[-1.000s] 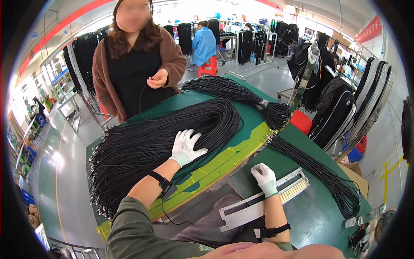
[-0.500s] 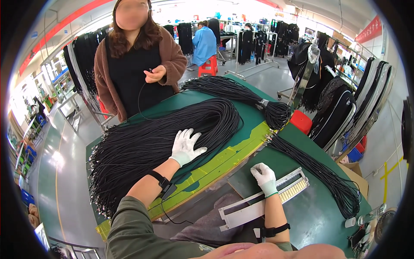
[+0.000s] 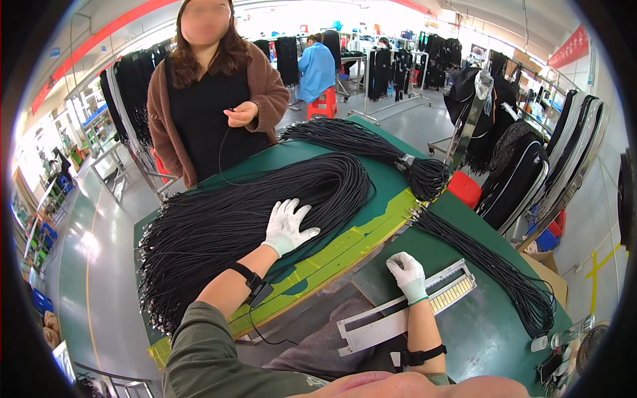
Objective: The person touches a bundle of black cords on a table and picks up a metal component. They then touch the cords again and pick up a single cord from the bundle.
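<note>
A big looped bundle of black cables (image 3: pixel 219 212) with metal-tipped ends lies across the green table. My left hand (image 3: pixel 286 229), in a white glove, rests on it with the fingers spread. My right hand (image 3: pixel 406 275), gloved as well, is closed with its fingers curled in; whatever they may hold is hidden. Beside and partly under that wrist is a long white metal frame (image 3: pixel 371 336) with a slotted window and a row of pale yellowish blocks (image 3: pixel 454 295). A thinner bundle of black cables (image 3: pixel 478 259) lies to the right of my right hand.
Across the table a person (image 3: pixel 212 99) holds one thin cable end in a hand (image 3: pixel 241 114). A tied black cable bundle (image 3: pixel 371 142) lies at the far edge. Yellow-green tape (image 3: pixel 332 255) covers the near table edge. A red stool (image 3: pixel 464 190) and loaded racks (image 3: pixel 524 166) stand right.
My hands have kept their places. The person opposite has shifted slightly, and the hand with the cable end has moved a little to the right. The view has tilted a touch.
</note>
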Demonstrator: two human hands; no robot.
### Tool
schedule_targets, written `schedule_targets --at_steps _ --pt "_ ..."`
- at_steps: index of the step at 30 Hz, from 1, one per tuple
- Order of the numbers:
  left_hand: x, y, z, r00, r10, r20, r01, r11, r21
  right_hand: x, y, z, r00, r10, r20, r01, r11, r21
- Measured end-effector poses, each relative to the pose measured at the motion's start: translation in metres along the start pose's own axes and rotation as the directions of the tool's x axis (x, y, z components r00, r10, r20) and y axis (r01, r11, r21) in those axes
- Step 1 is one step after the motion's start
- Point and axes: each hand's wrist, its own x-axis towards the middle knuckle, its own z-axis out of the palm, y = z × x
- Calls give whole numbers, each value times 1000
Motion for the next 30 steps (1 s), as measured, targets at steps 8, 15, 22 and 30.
schedule_targets --at_steps 8,15,22,30 --pt "-3 13 8 990 56 -126 -64 996 -63 -5 7 -9 999 -17 -30 18 999 43" --pt "-19 11 -15 986 99 -131 -116 985 -131 -10 -13 7 995 -102 -5 102 991 81" --pt "-2 -6 -12 988 42 -146 -62 989 -136 -5 -6 -15 999 -37 -12 37 999 -36" --pt "6 0 -1 975 36 -218 -55 995 -79 4 1 10 1000 -22 11 21 996 84"
